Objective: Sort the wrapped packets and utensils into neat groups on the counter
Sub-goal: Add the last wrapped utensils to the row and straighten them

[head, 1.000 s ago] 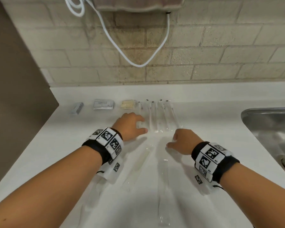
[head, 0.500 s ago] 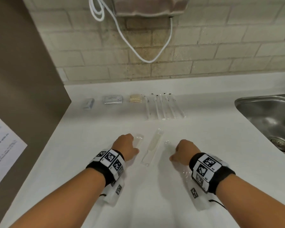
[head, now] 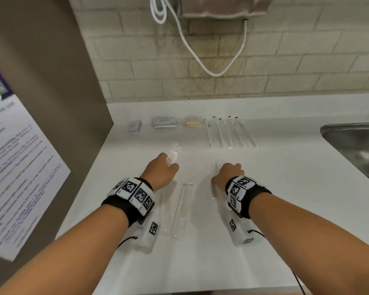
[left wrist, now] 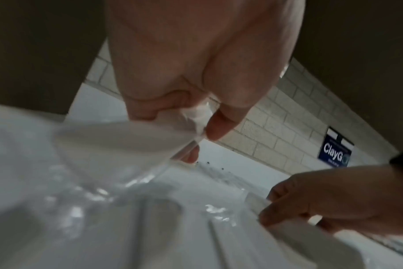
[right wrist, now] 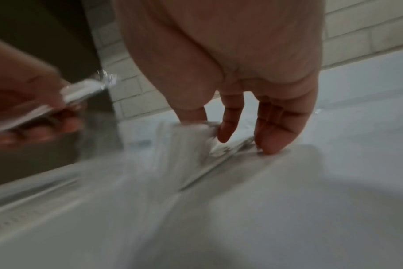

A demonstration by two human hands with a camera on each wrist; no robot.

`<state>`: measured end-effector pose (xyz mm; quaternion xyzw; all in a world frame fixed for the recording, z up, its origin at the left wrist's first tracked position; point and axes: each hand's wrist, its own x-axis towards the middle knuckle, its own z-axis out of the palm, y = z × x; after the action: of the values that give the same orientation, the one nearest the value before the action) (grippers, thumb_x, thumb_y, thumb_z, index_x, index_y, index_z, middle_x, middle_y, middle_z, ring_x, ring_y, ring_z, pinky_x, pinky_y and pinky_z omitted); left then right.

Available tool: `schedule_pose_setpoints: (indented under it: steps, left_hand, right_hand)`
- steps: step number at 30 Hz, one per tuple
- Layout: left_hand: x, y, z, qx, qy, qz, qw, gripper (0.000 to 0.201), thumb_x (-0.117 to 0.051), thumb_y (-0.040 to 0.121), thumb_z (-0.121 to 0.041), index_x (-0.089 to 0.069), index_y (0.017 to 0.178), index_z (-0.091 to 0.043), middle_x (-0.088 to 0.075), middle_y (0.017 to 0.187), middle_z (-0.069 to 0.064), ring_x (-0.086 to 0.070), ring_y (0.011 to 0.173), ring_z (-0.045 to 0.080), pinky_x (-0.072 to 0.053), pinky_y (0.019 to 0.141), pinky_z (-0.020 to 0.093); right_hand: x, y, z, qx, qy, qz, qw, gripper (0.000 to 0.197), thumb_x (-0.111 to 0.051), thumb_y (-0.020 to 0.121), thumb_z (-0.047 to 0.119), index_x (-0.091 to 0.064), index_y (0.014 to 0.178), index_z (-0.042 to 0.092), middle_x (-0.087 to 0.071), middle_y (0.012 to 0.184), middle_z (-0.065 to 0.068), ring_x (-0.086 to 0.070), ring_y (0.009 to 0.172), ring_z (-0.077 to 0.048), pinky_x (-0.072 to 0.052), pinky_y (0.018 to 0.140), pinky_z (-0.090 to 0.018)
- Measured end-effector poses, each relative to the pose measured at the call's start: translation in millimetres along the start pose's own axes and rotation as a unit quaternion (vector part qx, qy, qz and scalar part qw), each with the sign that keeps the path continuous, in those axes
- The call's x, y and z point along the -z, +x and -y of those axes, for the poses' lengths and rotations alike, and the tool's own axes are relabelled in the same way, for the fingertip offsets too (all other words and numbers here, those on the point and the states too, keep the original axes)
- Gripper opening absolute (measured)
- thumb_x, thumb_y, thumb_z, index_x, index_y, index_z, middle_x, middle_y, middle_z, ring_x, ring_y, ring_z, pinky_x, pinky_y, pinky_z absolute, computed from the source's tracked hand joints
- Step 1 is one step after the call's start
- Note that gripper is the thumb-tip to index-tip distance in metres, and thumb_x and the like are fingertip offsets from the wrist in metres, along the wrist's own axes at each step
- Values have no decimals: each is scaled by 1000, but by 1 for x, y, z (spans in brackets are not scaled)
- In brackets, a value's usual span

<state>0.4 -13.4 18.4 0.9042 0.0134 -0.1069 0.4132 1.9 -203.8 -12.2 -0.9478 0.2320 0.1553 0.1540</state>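
My left hand pinches a clear-wrapped white fork, lifted off the white counter, tines pointing away. In the left wrist view thumb and fingers of the left hand squeeze the wrapper. My right hand curls round another wrapped utensil lying on the counter; its fingertips press the crinkled wrap. Two more wrapped utensils lie between my wrists. Along the back stand a grey packet, white packets, tan packets and a row of wrapped stirrers.
A steel sink cuts into the counter at the right. A brown panel with a printed notice walls off the left side. A white cable hangs on the brick wall behind.
Both hands drew back from the stirrer row toward me. The left hand picked up the wrapped fork and raised it; the right hand closed on a wrapped utensil.
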Motion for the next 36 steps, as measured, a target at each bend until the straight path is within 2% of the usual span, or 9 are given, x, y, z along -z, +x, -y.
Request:
schedule_pose_setpoints:
  steps: [6,10,12,15,19,26,31,34,36]
  left_hand:
    - [13,-26,45,68,211,52,974,58,-74,70,-56,-52,102,-13,-57,96,0,-54,88,19,-42,70,26]
    - [4,-33,51,72,247,54,965,64,-74,68,-61,-53,101,-10,-59,98,3,-56,88,18,-44,72,25]
    - [0,-32,48,66,245,44,966,53,-76,71,-54,-50,90,-12,-56,87,1,-55,82,19,-43,67,26]
    - [-5,-30,41,71,229,45,970,41,-79,71,-38,-46,74,-13,-51,72,-1,-56,72,19,-41,57,25]
    - [-6,-30,37,85,205,48,974,40,-81,69,-30,-45,70,-13,-50,69,-1,-56,70,19,-39,47,23]
    - [-13,-35,45,94,143,57,984,37,-82,67,-32,-51,71,-12,-57,72,5,-58,66,22,-36,45,23]
    - [-9,-39,54,86,107,59,989,37,-81,67,-32,-52,70,-10,-54,68,5,-55,62,19,-34,47,23]
    - [-9,-38,61,73,69,59,993,37,-83,67,-31,-51,65,-11,-54,65,3,-51,58,18,-37,52,25]
    - [-9,-36,63,59,46,64,995,35,-82,69,-29,-53,64,-11,-57,68,4,-54,62,21,-42,60,27]
  right_hand:
    - [-1,7,18,13,-13,-19,1000,37,-60,85,18,-49,118,5,-54,125,-16,-57,111,-32,-49,97,-43]
    - [4,-6,15,2,21,-17,1000,63,-53,96,24,-24,144,-4,-27,150,-26,-32,137,-40,-32,112,-43]
    - [11,-18,14,-20,92,38,995,62,-55,94,25,-30,143,-5,-30,149,-26,-34,137,-39,-32,113,-43]
    - [5,-32,14,26,181,113,977,47,-78,72,14,-63,114,-3,-66,112,-17,-63,96,-28,-56,87,-42]
    - [-20,-63,30,52,207,150,965,22,-77,74,19,-61,77,4,-63,76,-16,-58,66,-25,-54,66,-32]
    - [-55,-94,62,21,56,17,998,48,-66,83,19,-46,126,11,-41,131,-12,-52,117,-27,-46,94,-32]
    - [-40,-94,72,73,18,17,997,10,-56,88,12,-59,93,4,-61,120,-13,-62,108,-24,-49,83,-27]
    - [-35,-93,67,111,-2,15,994,18,-57,90,14,-52,74,7,-64,118,-11,-62,111,-25,-50,91,-27]
    - [-34,-89,60,109,7,2,994,29,-63,86,15,-42,65,11,-65,108,-10,-64,102,-25,-49,80,-24]
